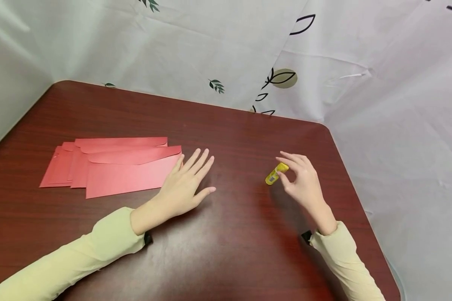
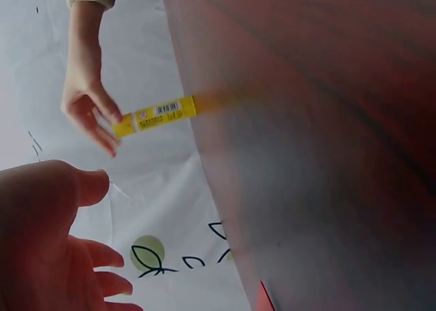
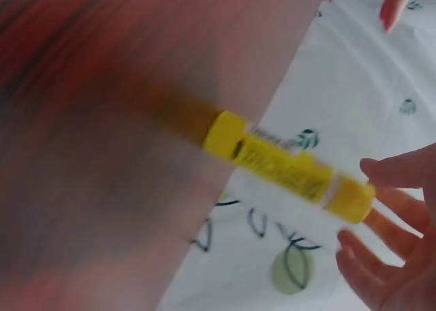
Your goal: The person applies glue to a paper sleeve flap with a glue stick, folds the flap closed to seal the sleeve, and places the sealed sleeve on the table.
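A yellow glue stick (image 1: 274,175) stands upright on the table, its capped end up. My right hand (image 1: 303,179) is around that cap, thumb and fingers parted on either side. In the right wrist view, narrow gaps show between the fingertips and the glue stick (image 3: 279,164). The left wrist view shows the glue stick (image 2: 160,114) with its lower end on the table. My left hand (image 1: 184,188) is spread, with fingers straight and nothing held. It overlaps the right end of the nearest red envelope (image 1: 132,177); whether it touches the paper I cannot tell.
More red envelopes (image 1: 62,167) lie overlapped at the left of the dark wooden table (image 1: 226,251). A white curtain (image 1: 173,50) with leaf prints hangs behind the table and along its sides.
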The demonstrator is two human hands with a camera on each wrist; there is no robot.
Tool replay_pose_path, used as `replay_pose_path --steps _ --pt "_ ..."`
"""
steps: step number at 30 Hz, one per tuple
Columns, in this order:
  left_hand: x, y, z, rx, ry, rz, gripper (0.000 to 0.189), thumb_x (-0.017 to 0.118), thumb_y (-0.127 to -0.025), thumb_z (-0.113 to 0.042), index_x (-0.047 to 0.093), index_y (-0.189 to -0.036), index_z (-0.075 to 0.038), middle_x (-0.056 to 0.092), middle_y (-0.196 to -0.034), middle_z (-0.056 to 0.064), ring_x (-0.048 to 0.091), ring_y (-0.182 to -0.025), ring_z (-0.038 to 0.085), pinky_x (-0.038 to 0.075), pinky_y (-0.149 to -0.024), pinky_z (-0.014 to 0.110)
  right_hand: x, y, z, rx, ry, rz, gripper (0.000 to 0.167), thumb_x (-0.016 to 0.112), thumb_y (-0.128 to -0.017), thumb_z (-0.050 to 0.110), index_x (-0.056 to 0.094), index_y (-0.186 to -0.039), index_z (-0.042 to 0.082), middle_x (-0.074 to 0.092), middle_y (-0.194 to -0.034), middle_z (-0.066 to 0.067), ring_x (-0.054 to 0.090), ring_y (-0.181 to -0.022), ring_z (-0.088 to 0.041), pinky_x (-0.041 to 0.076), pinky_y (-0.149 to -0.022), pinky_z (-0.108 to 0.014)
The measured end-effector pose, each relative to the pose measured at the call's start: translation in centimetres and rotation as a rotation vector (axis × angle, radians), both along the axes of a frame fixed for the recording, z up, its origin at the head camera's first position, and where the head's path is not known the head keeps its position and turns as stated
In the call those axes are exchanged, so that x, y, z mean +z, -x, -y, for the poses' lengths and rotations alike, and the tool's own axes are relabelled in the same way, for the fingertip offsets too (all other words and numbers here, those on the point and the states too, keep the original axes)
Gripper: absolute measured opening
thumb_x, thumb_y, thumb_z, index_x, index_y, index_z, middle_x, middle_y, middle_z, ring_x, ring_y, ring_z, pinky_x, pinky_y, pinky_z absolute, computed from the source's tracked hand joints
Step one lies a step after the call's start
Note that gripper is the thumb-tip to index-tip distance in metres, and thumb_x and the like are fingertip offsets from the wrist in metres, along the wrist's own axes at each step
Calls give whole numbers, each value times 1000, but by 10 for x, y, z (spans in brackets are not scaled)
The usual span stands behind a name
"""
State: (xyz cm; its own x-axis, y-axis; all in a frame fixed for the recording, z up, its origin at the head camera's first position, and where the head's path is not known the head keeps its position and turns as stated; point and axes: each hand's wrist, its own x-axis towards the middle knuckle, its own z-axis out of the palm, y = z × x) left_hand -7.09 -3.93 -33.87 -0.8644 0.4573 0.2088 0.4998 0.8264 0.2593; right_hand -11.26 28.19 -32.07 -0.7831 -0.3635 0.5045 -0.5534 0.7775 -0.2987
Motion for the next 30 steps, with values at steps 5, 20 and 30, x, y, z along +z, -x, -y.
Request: replay_pose_path --steps 5,20,30 --pt "-3 1 -1 22 11 6 75 51 -94 -51 26 -152 -11 20 -160 11 17 -149 31 16 -116 60 3 -6 28 55 -73 -73 58 72 -82 23 55 -135 5 47 -146 -15 35 -141 -32 28 -114 -52" --pt "5 6 4 43 27 38 78 48 -93 -57 23 -153 -14 12 -162 13 8 -150 32 10 -118 59 -10 -20 76 76 -326 130 76 43 -94 59 25 -153 15 18 -161 -6 6 -151 -25 12 -117 -60" --pt "5 6 6 49 7 39 79 50 -92 -57 23 -153 -13 12 -162 14 7 -150 33 8 -118 60 -17 -28 74 55 -359 208 76 53 -92 51 26 -153 15 19 -161 -7 12 -150 -29 13 -117 -60"
